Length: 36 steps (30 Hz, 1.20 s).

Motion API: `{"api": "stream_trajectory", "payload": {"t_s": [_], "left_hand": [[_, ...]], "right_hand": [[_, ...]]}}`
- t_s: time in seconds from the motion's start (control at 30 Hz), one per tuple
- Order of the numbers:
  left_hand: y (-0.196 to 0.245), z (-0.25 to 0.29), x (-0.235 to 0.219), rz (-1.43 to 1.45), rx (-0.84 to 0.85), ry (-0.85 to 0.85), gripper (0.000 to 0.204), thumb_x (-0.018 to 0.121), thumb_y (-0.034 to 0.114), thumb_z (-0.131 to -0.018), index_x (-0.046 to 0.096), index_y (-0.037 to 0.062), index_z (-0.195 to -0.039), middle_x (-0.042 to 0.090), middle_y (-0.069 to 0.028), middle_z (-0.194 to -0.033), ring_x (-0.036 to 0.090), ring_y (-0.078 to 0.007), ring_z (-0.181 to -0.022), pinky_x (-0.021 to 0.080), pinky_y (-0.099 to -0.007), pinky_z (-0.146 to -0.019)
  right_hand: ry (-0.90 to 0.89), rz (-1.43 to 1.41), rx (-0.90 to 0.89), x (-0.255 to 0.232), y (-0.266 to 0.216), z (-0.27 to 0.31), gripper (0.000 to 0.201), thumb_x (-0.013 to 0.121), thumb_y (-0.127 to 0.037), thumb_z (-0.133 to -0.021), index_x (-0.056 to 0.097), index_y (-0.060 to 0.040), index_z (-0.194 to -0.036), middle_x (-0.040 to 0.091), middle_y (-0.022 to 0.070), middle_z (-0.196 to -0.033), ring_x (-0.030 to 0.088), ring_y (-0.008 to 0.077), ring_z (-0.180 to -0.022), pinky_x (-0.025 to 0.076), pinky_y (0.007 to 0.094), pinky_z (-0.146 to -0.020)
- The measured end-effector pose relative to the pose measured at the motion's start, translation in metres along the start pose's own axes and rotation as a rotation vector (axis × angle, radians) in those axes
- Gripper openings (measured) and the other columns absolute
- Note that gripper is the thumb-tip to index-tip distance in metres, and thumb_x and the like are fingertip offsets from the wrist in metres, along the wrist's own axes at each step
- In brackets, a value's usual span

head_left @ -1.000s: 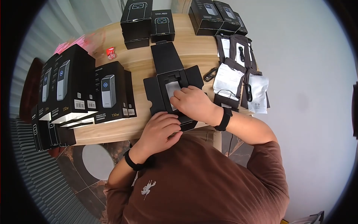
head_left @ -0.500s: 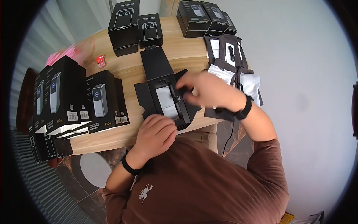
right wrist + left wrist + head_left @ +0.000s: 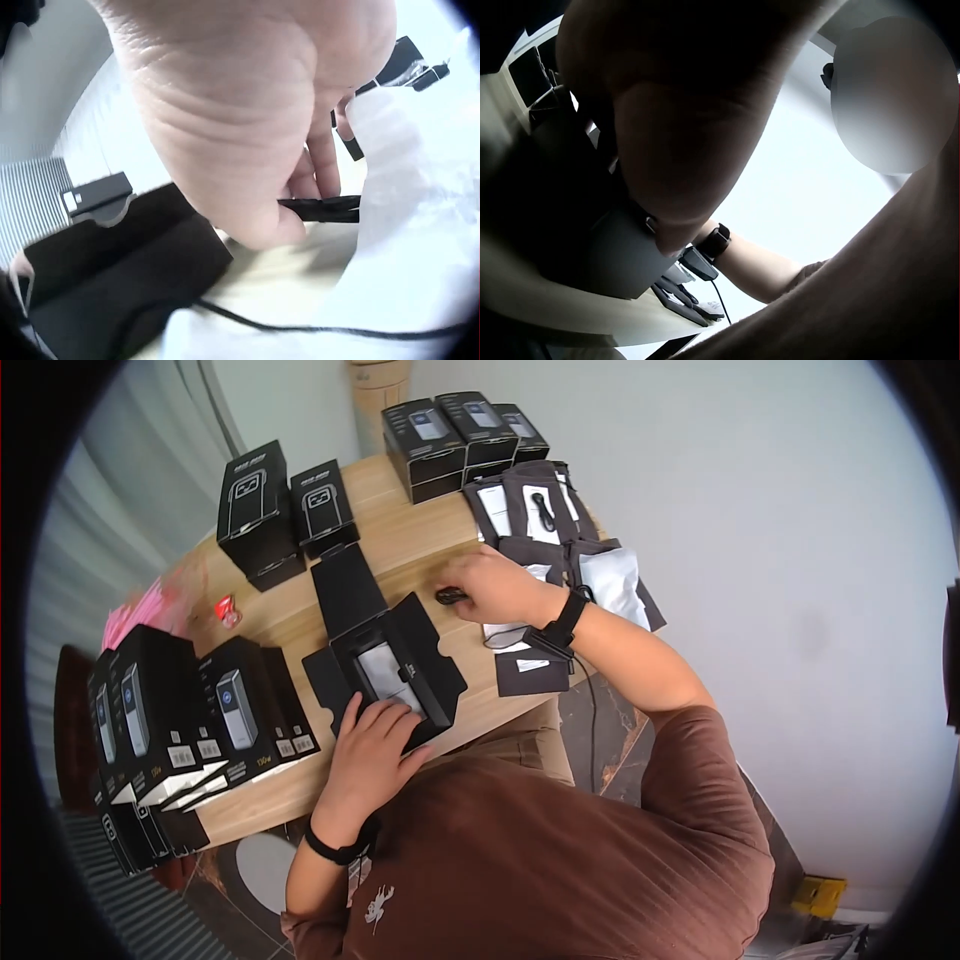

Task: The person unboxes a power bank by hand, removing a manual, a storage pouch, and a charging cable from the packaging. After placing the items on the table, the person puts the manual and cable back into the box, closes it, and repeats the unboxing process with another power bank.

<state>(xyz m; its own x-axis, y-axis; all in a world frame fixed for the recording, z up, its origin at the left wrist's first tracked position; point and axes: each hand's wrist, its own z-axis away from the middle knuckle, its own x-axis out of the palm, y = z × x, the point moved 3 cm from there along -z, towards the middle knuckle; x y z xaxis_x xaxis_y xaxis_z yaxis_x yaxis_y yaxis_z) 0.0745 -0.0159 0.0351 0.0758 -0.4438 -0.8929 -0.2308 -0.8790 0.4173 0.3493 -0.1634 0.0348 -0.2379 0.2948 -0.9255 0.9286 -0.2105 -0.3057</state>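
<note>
A black box (image 3: 445,695) lies with its lid and side flaps folded out near the table's front edge. Inside it sits a white packet (image 3: 385,672). My left hand (image 3: 375,745) rests over the box's near end, fingers extended onto the packet's lower part. To the right of the box, my right hand (image 3: 495,585) pinches a bundled black cable (image 3: 452,595) between thumb and fingers. In the right wrist view the cable (image 3: 326,209) runs from the thumb towards a white bag (image 3: 420,180). The left wrist view is dark, and its hand (image 3: 690,142) hides most of the box.
Dark pouches (image 3: 525,505) with white packets and cables lie on the right. Black boxes stand at the back (image 3: 425,450), back left (image 3: 255,505) and left (image 3: 240,700). A small red packet (image 3: 228,610) lies on the wooden table (image 3: 400,540).
My right hand has left the inside of the box, moved right and taken hold of the black cable. My left hand stays at the box's near end. The head view has shifted.
</note>
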Motion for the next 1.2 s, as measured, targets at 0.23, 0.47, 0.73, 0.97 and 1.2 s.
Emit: {"api": "stream_trajectory", "payload": {"t_s": [0.23,0.47,0.73,0.97,1.2], "left_hand": [[0.0,-0.001,-0.021,0.123,-0.004,0.164,0.032,0.081,0.017,-0.086,0.069,0.0032,-0.113,0.067,-0.0141,-0.131,0.061,-0.0402,-0.126,0.042,-0.0561,-0.117],[0.008,-0.004,-0.035,0.159,0.009,0.237,0.025,0.079,0.009,-0.086,0.07,0.0037,-0.108,0.068,-0.0133,-0.128,0.064,-0.0394,-0.119,0.047,-0.0546,-0.113],[0.012,-0.012,-0.054,0.128,0.036,0.271,0.023,0.078,0.008,-0.086,0.07,0.004,-0.107,0.069,-0.0121,-0.125,0.066,-0.037,-0.115,0.049,-0.0545,-0.11],[0.014,-0.009,-0.061,0.144,0.034,0.304,0.022,0.078,0.006,-0.086,0.07,0.0037,-0.106,0.071,-0.0122,-0.122,0.068,-0.0362,-0.111,0.051,-0.0531,-0.108],[0.013,-0.009,-0.068,0.3,0.023,0.306,0.029,0.078,0.002,-0.086,0.07,0.0043,-0.114,0.072,-0.0111,-0.119,0.069,-0.0333,-0.105,0.055,-0.042,-0.094]], "right_hand": [[0.426,-1.042,0.444,-0.065,0.063,0.009,0.022,0.069,-0.007,-0.099,0.064,-0.0026,-0.12,0.072,0.0039,-0.096,0.067,0.0105,-0.086,0.055,0.0284,-0.085],[-0.226,-0.09,0.19,-0.055,0.081,0.036,0.043,0.088,-0.032,-0.081,0.08,-0.002,-0.111,0.079,0.0154,-0.104,0.075,0.0309,-0.097,0.057,0.0375,-0.091],[-0.106,0.006,0.236,-0.063,0.079,0.021,0.037,0.086,-0.024,-0.082,0.08,-0.0019,-0.111,0.078,0.0204,-0.104,0.074,0.0398,-0.094,0.059,0.0436,-0.086],[-0.147,0.086,0.358,-0.057,0.069,0.01,0.031,0.075,-0.029,-0.092,0.08,-0.0039,-0.111,0.078,0.0213,-0.098,0.074,0.0408,-0.093,0.06,0.0469,-0.084],[0.247,-0.03,0.225,-0.135,0.015,-0.017,0.015,0.079,-0.012,-0.087,0.076,0.0009,-0.095,0.074,0.0158,-0.085,0.072,0.0302,-0.076,0.056,0.0393,-0.07]]}}
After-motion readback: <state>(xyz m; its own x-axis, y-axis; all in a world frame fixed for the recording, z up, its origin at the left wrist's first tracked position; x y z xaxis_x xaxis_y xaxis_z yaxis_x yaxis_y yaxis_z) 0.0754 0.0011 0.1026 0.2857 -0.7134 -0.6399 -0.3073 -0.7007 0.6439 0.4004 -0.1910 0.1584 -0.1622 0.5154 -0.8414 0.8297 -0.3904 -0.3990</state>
